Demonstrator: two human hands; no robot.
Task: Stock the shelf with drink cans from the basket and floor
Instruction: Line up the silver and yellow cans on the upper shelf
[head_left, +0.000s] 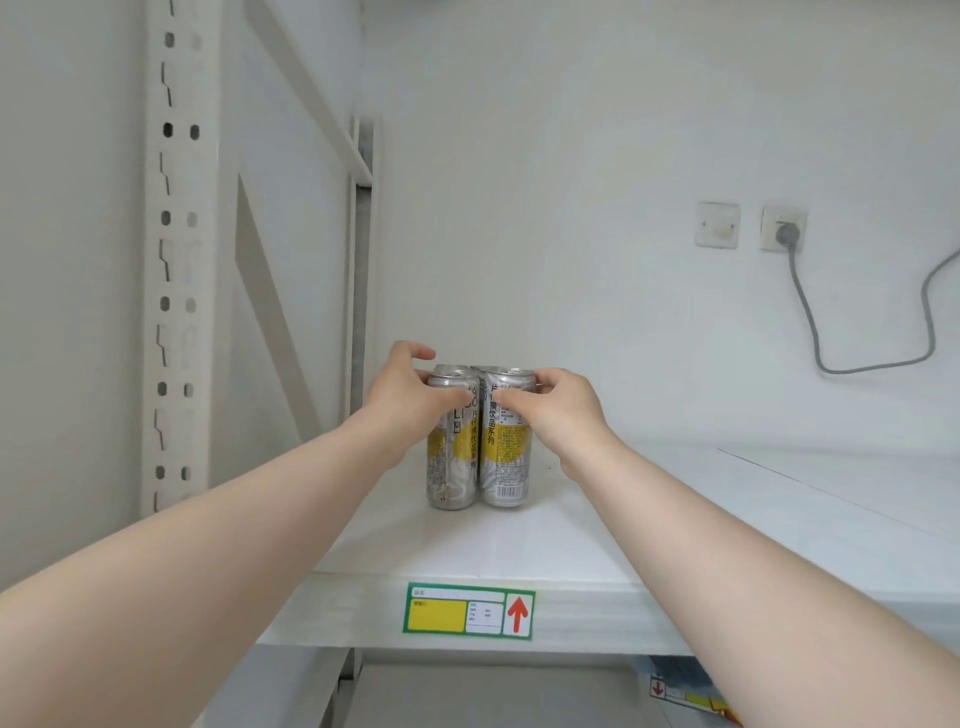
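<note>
White wall behind, white metal shelf (597, 535) in front, bare apart from one cluster of drink cans near its left end. Perforated upright (174, 260) stands at the left; a plugged socket (783, 228) with a grey cable (810, 322) sits on the wall to the right. Green and yellow price label (468, 611) with a red arrow is fixed on the shelf's front edge.

Cans: silver with yellow print, all upright. Left front can (451, 467) and right front can (508, 457) stand touching side by side. Tops of two rear cans (480, 368) show just behind them, making a block of four.

Hands: left hand (410, 395) is wrapped round the upper part of the left front can, thumb across its face, forefinger lifted above the rim. Right hand (561, 405) holds the right front can near its top, thumb in front, fingers round its far side.

Step, as judged: placing or squaring up the front pair against the rear pair. Both front cans appear to rest on the shelf.

Next move likely calls for letting go without tipping either can, then drawing both arms back to fetch more. Basket and floor are out of view, so the remaining stock cannot be told.
</note>
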